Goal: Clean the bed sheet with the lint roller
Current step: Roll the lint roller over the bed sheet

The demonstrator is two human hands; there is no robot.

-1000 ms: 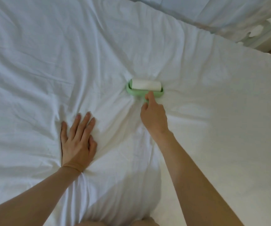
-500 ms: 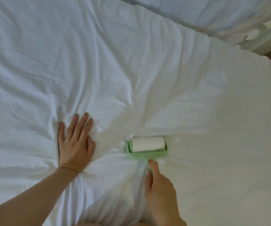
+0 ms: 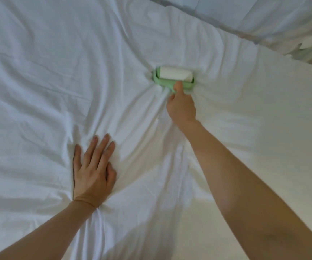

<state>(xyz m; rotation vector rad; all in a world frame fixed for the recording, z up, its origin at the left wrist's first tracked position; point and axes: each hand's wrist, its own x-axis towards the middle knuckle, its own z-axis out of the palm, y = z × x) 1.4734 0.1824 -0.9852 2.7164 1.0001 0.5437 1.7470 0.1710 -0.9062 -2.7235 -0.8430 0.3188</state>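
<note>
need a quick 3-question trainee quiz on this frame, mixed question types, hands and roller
1. Which hand grips the lint roller? A) left B) right C) both
2. True or false: the left hand lies flat, fingers straight, on the bed sheet.
3. Fill in: the roller's frame is ____ in colour.

Key: 1 B, the right hand holds its handle; 2 true; 3 green.

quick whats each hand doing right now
left hand: open, fingers straight, pressing flat on the bed sheet
right hand: closed around the handle of the lint roller
</note>
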